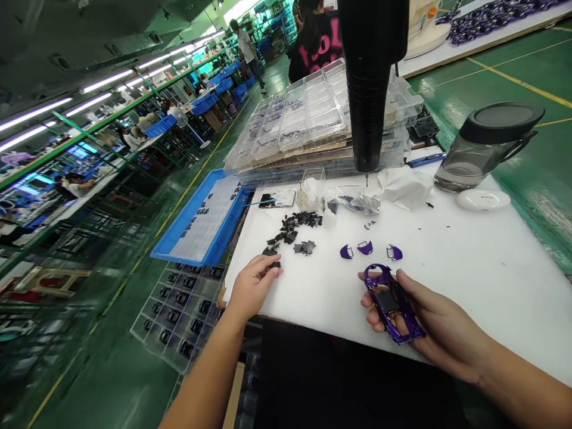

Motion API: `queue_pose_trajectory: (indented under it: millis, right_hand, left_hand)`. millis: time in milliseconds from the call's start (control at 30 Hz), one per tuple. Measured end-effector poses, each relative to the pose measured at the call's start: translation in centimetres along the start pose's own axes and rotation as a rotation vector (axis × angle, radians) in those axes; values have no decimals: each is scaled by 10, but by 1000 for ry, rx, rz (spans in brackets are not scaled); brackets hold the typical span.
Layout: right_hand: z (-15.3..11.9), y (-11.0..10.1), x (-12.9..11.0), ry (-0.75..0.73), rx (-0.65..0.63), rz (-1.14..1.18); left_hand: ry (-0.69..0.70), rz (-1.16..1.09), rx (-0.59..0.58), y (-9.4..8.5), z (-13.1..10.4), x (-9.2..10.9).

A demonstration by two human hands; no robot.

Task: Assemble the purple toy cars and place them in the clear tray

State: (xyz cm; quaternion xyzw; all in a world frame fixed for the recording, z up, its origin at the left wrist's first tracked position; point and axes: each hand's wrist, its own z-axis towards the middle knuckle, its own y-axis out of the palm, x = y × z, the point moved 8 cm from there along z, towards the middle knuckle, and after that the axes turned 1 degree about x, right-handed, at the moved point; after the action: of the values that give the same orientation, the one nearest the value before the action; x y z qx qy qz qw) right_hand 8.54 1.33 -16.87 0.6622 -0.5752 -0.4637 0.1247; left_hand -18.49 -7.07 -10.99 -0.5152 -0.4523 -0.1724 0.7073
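My right hand (440,325) holds a purple toy car body shell (404,313) with cut-out openings, tilted above the front of the white work surface. A dark flat piece (386,300) shows inside the shell. My left hand (254,285) is at the front left of the surface, its thumb and forefinger closed around a small black piece (276,264). Just beyond it lie a loose heap of black pieces (288,229) and a few flat dark pieces (305,247). Three small purple panels, among them a right-hand panel (394,252), lie beyond the car shell.
A black electric screwdriver (367,89) hangs point down over the surface. Stacked clear compartment trays (308,110) stand behind. A blue tray (179,253) is at left, above a tray of dark parts (154,325). A lidded bottle (469,155) and white case (483,200) stand at right.
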Motion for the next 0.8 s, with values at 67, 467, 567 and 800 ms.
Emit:
queue_pose_trajectory:
  millis: [67,467,567,800]
  right_hand:
    - [1,1,0,0,1,9]
    - [2,1,-2,-89,55,72]
    - [2,1,-3,-118,27,89]
    - [4,2,-6,-159,-13,104]
  left_hand:
    - [-14,-73,-2,6,4,1]
    - [429,-57,-5,101,-9,108]
    - [616,67,-24,122,-8,135]
    - [565,147,-3,135,-1,132]
